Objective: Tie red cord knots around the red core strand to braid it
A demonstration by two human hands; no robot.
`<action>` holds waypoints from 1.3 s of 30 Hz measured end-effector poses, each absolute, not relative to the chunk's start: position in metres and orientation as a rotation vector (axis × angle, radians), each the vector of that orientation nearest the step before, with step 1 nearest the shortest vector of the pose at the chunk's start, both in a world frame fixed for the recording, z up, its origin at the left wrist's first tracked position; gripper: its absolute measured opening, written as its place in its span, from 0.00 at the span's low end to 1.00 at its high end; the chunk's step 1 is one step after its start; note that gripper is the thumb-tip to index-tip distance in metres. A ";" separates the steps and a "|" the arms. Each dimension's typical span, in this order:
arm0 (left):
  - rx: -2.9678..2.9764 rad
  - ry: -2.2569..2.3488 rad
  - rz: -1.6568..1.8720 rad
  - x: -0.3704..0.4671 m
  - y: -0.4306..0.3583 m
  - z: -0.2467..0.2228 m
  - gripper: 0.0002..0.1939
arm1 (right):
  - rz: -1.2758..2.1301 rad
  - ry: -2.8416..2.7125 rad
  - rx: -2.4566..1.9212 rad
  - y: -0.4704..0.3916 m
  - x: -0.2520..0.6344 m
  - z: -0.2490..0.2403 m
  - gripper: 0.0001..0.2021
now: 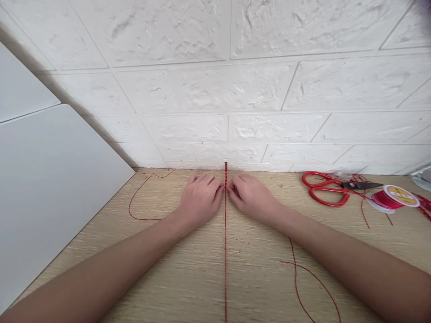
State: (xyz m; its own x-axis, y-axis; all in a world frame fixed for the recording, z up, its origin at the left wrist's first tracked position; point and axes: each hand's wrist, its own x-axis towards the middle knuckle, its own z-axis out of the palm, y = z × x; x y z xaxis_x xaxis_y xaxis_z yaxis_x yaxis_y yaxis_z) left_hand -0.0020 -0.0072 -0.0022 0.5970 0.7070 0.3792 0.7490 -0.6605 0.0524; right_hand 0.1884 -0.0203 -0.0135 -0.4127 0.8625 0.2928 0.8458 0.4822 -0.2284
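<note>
A red cord (225, 251) runs straight from a small nail (226, 163) at the foot of the wall down toward me. Its upper stretch, just below the nail, is a short knotted braid (226, 176). On the left of the braid, my left hand (203, 194) is closed, thumb and fingertips pinched close against the cord. My right hand (249, 195) mirrors it from the other side, fingers curled and pinched. Thin red strands lie on the table beyond each hand: one loops out at left (130, 202), another curls under my right forearm (296, 278).
Red-handled scissors (328, 190) lie at the right on the wooden table (188, 273), beside a spool of red cord (390, 198) and loose red scraps. A white brick-patterned wall (188, 94) closes off the back. A pale panel (50, 179) stands along the left.
</note>
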 end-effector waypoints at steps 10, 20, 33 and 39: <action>-2.705 -1.261 -0.475 0.000 -0.005 -0.006 0.12 | -0.076 -2.517 -1.460 -0.021 0.186 -0.010 0.10; -2.873 -1.290 -0.519 0.002 -0.001 -0.006 0.11 | 0.020 -2.478 -1.515 -0.018 0.184 -0.010 0.10; -2.895 -1.373 -0.522 0.003 -0.001 -0.004 0.11 | -0.012 -2.444 -1.559 -0.017 0.184 -0.012 0.11; -2.898 -1.426 -0.521 0.002 -0.001 -0.003 0.11 | -0.001 -2.420 -1.501 -0.017 0.189 -0.014 0.10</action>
State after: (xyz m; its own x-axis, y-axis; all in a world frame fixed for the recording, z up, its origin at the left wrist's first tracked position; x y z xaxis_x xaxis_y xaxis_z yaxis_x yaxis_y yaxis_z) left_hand 0.0015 -0.0009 -0.0034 0.5711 0.7896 0.2244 0.7483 -0.6131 0.2533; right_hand 0.1893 -0.0171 -0.0141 -0.4132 0.8765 0.2468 0.8767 0.4562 -0.1523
